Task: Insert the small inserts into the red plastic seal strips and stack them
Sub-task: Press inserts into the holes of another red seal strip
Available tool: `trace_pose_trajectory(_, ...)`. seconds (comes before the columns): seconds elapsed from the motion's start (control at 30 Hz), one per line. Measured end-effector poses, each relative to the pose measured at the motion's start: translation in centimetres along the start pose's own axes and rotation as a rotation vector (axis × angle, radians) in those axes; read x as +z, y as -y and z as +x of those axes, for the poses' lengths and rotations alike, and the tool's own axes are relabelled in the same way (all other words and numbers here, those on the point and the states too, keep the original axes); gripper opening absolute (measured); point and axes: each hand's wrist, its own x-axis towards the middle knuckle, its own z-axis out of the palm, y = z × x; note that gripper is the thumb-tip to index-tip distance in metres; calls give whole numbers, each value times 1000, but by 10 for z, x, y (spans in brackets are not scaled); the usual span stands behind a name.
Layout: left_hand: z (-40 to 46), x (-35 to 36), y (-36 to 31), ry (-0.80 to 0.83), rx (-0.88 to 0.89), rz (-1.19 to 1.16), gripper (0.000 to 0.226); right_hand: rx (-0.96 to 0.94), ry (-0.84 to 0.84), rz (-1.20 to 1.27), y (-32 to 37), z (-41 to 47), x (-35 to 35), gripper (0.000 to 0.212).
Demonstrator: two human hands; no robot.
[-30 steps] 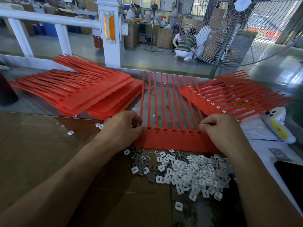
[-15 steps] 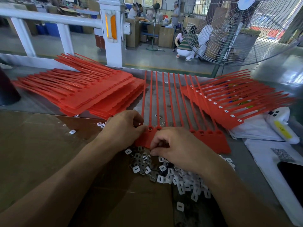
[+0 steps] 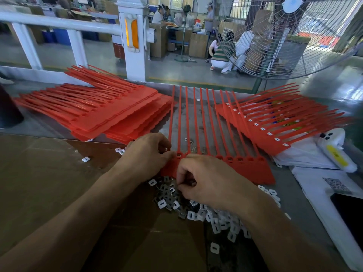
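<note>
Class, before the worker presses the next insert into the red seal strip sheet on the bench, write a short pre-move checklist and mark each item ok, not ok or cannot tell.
1. Seal strip sheet lies flat on the bench, sockets toward the worker: ok.
2. Left hand steadies the sheet's left end: ok.
3. Right hand has an insert pinched: cannot tell, the fingertips are curled under.
4. Supply of white inserts within reach: ok.
5. Sockets at the right end are empty: ok.
6. Finished stack at right has room on top: ok.

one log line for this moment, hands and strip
left hand: holds seal strip edge | right hand: picking in insert pile | sockets: unfilled
</note>
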Motion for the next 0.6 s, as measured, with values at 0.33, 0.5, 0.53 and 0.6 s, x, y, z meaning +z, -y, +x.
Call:
trace_pose_trajectory(0.33, 0, -1, -1, 7, -6, -9, 25, 32, -9, 213, -2, -2, 1, 17)
trace_pose_trajectory(0.5, -2, -2, 0, 6, -11, -34, 23, 170, -209, 270, -38, -7, -22, 17)
trace_pose_trajectory(0.53, -2, -2, 0, 4, -11, -39, 23, 206, -268, 261, -50, -10, -29, 17)
trace_pose_trajectory(0.6, -2, -1, -1, 1, -10, -46, 23, 301, -356, 283, -75, -18, -39, 22)
